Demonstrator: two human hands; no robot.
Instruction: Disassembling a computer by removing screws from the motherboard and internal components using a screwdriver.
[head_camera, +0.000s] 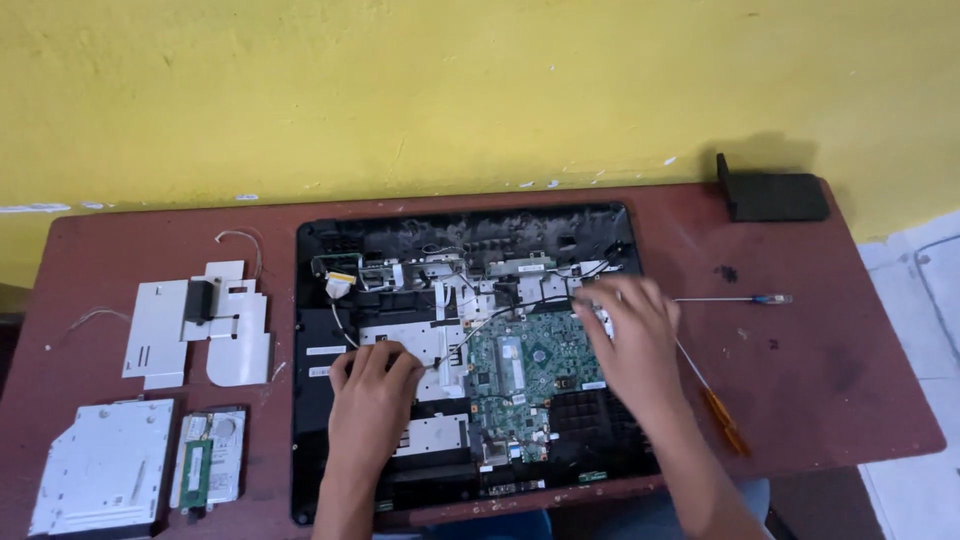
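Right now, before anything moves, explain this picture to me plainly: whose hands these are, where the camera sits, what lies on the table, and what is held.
The single picture comes from a camera worn on a person's head, looking down at their own two bare hands. On the reddish-brown table lies an opened computer casing, black inside, with a green circuit board exposed. The left hand presses on a silvery metal plate beside the board; the right hand rests at the board's upper right edge, among thin cables. Whether either grips anything is unclear. To the left lie white metal brackets, a flat disc drive and a hard drive. To the right lie two screwdrivers and a black box.
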